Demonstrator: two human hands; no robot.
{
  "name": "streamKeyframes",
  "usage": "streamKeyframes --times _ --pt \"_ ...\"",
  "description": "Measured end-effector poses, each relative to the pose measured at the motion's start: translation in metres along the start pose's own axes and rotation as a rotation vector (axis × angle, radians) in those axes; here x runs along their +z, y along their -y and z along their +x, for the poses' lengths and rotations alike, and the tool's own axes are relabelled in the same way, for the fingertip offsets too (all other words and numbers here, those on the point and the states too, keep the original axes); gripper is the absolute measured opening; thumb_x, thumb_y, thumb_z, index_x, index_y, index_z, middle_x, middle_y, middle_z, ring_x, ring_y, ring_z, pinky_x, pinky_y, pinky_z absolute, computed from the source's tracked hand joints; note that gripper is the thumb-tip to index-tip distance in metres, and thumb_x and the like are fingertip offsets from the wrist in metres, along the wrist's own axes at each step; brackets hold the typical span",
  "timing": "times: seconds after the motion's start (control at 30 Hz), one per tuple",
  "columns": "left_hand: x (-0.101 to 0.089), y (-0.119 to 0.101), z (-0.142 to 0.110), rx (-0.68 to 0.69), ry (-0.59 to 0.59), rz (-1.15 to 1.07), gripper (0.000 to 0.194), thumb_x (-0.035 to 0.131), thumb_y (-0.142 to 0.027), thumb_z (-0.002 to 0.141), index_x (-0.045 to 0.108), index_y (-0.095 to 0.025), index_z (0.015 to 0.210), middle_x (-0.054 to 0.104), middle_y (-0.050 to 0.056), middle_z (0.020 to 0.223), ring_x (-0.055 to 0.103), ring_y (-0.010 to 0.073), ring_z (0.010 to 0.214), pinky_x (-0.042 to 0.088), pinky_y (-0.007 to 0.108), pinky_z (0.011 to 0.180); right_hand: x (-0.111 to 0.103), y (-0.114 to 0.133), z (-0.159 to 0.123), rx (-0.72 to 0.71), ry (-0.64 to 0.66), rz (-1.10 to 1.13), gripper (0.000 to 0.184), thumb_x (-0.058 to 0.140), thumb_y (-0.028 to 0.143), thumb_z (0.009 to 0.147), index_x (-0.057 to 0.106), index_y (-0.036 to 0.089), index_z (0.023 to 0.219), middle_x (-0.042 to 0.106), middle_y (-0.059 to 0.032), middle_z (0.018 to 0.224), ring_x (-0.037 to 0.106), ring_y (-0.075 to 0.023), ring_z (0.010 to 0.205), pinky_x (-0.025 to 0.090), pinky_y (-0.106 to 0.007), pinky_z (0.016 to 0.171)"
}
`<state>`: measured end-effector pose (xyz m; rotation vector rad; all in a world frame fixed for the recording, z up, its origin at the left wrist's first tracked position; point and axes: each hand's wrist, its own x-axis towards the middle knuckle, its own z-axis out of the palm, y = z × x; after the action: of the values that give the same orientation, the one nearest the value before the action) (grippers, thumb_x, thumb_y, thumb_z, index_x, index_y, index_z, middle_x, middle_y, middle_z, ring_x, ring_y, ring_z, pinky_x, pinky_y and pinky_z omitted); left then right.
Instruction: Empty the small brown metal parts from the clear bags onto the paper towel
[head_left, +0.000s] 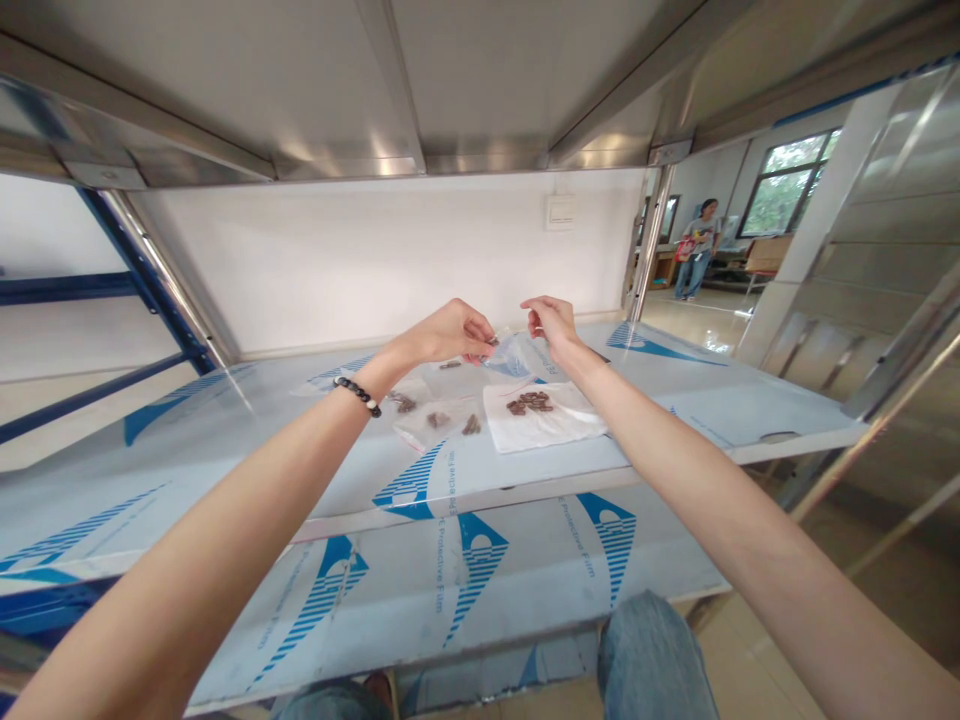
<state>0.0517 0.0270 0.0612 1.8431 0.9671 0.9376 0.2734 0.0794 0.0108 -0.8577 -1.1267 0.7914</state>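
Note:
My left hand [461, 332] is closed in a pinch at the left side of a clear plastic bag [511, 358]. At the bag's right edge is my right hand [551, 322], its index finger pointing left and its other fingers curled in by the plastic; the exact grip is partly hidden. Just below, a white sheet [506, 432] bears a pile of small brown pieces [530, 402], too small to name. To its left lie a flat clear bag with brown pieces inside [436, 420], a loose little heap [471, 425] and another brown cluster [405, 403].
The metal shelf [300, 480] is covered in printed protective film. Another shelf [480, 80] hangs low overhead, and a lower one [525, 560] juts out near my knees. Steel posts [649, 240] stand at both sides. A person [699, 250] stands far off at right.

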Motion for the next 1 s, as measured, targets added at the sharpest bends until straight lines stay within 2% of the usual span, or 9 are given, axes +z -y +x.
streamKeyframes --times 0.1,0.17,0.27,0.33,0.5,0.63,0.83,0.9,1.0 --pt "0.018 -0.02 0.0 0.017 -0.001 0.082 0.016 0.09 -0.007 0.072 0.082 -0.013 0.083 0.075 0.008 0.067 0.077 0.0267 0.068 0.061 0.033 0.062 -0.003 0.001 0.001 0.028 -0.027 0.015 0.007 0.063 0.016 0.082 0.068 0.019 0.078 0.052 0.0046 0.058 0.045 -0.0107 0.051 0.034 -0.023 0.047" --pt "0.029 -0.026 0.001 0.054 0.066 0.17 0.017 0.09 -0.006 0.069 0.081 -0.014 0.08 0.074 0.007 0.065 0.076 0.0258 0.066 0.059 0.032 0.06 -0.006 0.001 0.002 0.037 -0.043 0.021 0.009 0.062 0.015 0.082 0.068 0.019 0.078 0.052 0.0049 0.057 0.043 -0.0107 0.049 0.033 -0.024 0.047" --pt "0.039 -0.027 0.004 0.13 0.203 0.237 0.022 0.092 -0.003 0.062 0.082 -0.015 0.077 0.075 0.007 0.067 0.075 0.0258 0.066 0.058 0.033 0.062 -0.009 -0.001 0.004 0.054 -0.055 0.009 0.008 0.061 0.016 0.081 0.067 0.019 0.077 0.051 0.0053 0.056 0.041 -0.0109 0.049 0.033 -0.024 0.047" --pt "0.044 -0.025 0.006 0.151 0.248 0.207 0.024 0.092 -0.001 0.06 0.082 -0.016 0.076 0.075 0.006 0.068 0.074 0.0262 0.067 0.058 0.034 0.065 -0.01 -0.003 0.006 0.06 -0.062 -0.006 0.005 0.063 0.018 0.081 0.065 0.021 0.077 0.05 0.0055 0.055 0.042 -0.0111 0.049 0.035 -0.024 0.047" --pt "0.052 -0.024 0.006 0.084 0.202 0.127 0.022 0.084 0.004 0.068 0.081 -0.017 0.072 0.072 0.004 0.064 0.075 0.0264 0.069 0.059 0.034 0.069 -0.009 -0.008 0.01 0.047 -0.073 -0.015 0.004 0.064 0.019 0.08 0.063 0.022 0.077 0.05 0.0056 0.055 0.042 -0.0115 0.049 0.034 -0.024 0.047" --pt "0.054 -0.022 0.007 0.052 0.277 0.131 0.025 0.081 0.006 0.067 0.079 -0.018 0.068 0.07 0.002 0.059 0.072 0.0226 0.063 0.055 0.029 0.063 -0.009 -0.009 0.011 0.041 -0.056 -0.015 0.004 0.064 0.02 0.08 0.063 0.022 0.077 0.049 0.0058 0.055 0.042 -0.0117 0.05 0.035 -0.024 0.047" --pt "0.051 -0.016 0.01 0.225 0.141 0.2 0.015 0.087 -0.008 0.069 0.081 -0.022 0.072 0.074 0.002 0.063 0.07 0.0198 0.06 0.053 0.026 0.059 -0.009 -0.004 0.009 0.064 -0.061 -0.018 0.005 0.063 0.019 0.081 0.063 0.022 0.078 0.05 0.0057 0.055 0.042 -0.0119 0.049 0.035 -0.024 0.047" --pt "0.05 -0.018 0.01 0.193 0.149 0.186 0.017 0.087 -0.007 0.069 0.082 -0.022 0.075 0.077 0.003 0.067 0.072 0.0215 0.065 0.055 0.026 0.062 -0.009 -0.003 0.007 0.064 -0.065 -0.007 0.006 0.062 0.017 0.081 0.064 0.022 0.078 0.05 0.0056 0.055 0.042 -0.0119 0.049 0.035 -0.024 0.047" --pt "0.049 -0.021 0.009 0.071 0.206 0.094 0.021 0.085 -0.001 0.07 0.084 -0.02 0.079 0.078 0.005 0.071 0.076 0.0243 0.072 0.057 0.027 0.065 -0.009 0.0 0.005 0.061 -0.072 -0.005 0.007 0.061 0.016 0.081 0.064 0.022 0.078 0.048 0.0059 0.054 0.041 -0.0115 0.049 0.034 -0.023 0.047"
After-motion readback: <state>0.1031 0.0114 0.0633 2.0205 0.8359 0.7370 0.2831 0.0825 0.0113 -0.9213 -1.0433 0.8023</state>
